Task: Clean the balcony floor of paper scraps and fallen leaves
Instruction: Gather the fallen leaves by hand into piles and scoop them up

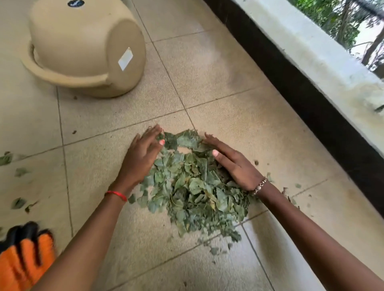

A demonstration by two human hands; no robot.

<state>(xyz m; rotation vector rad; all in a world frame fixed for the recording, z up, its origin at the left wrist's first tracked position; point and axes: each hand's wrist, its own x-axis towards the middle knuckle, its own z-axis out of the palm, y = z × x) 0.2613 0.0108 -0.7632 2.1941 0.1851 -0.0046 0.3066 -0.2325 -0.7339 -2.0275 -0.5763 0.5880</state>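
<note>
The beige plastic bucket (pixel 83 52) lies tipped on its side on the tiled balcony floor (pixel 218 68), well apart from your hands; its base faces you and carries a blank white sticker (pixel 125 58); a dark oval label (pixel 76 3) sits at its upper edge, with writing too blurred to read; its mouth is turned away, so you cannot tell what is inside.

The fallen leaves are gathered in one green leaf pile (pixel 193 191) on the floor between your hands; your left hand (pixel 143 153) presses against the pile's left side with fingers straight and close together; your right hand (pixel 232 164) lies flat against its right side, fingers likewise straight, fingertips pointing toward the far edge of the pile; neither hand curls round anything.

A red thread (pixel 116 194) circles your left wrist; a beaded bracelet (pixel 259 187) circles the right.

Stray leaves (pixel 19 202) lie scattered on the tiles to the left; a few crumbs lie just beside your right wrist; orange-and-black gloves (pixel 22 255) rest on the floor at the lower left; a pale parapet ledge (pixel 311 52) runs along the right, with trees (pixel 332 20) beyond it.
</note>
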